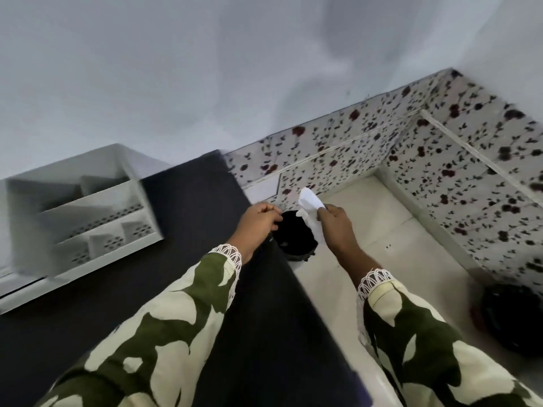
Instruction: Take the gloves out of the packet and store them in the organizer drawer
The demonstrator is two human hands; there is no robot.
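Observation:
My right hand (338, 223) pinches a crumpled white packet (310, 210) and holds it over the open mouth of a black bin (295, 239) on the floor. My left hand (258, 223) is closed at the bin's near-left rim; whether it grips the rim or a lid is unclear. The white organizer (88, 212), with several compartments and perforated fronts, sits on the dark table (205, 289) at the left, well apart from both hands. No gloves are visible.
The dark table's right edge runs diagonally just left of the bin. Pale floor tiles (382, 230) lie beyond, bounded by floral-patterned wall tiles (440, 160). A dark round object (511, 315) sits on the floor at far right.

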